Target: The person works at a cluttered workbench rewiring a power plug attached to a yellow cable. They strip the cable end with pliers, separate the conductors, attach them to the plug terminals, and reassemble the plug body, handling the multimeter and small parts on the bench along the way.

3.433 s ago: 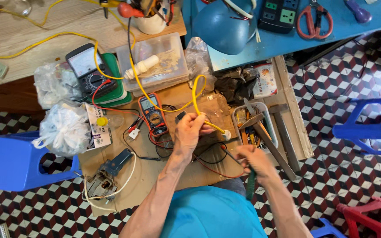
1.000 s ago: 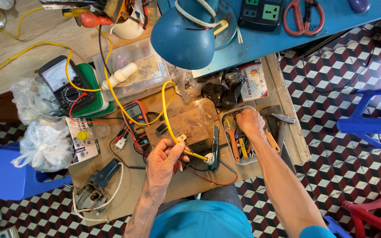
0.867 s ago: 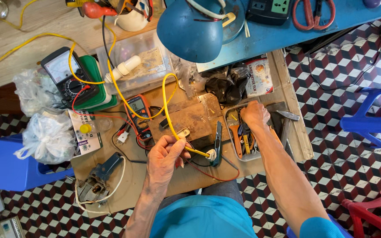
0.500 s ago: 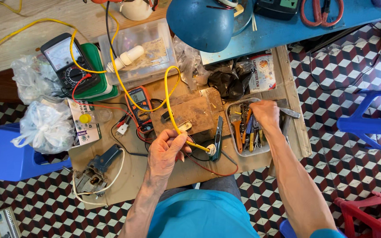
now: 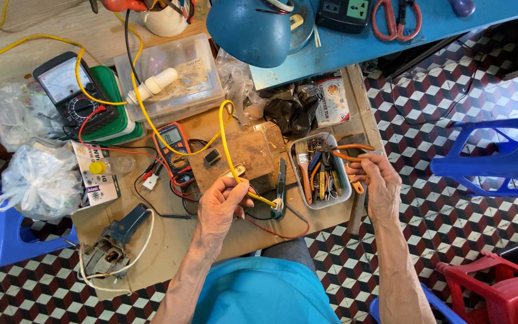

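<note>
Yellow cable: pinched in my left hand over the brown board, looping up toward the clear plastic box; orange-handled pliers: gripped in my right hand, just above the metal tool tray. Orange multimeter lies left of the board; green-handled tool beside my left hand.

Electronics repair workshop: multimeters, tool tray, wires.
</note>
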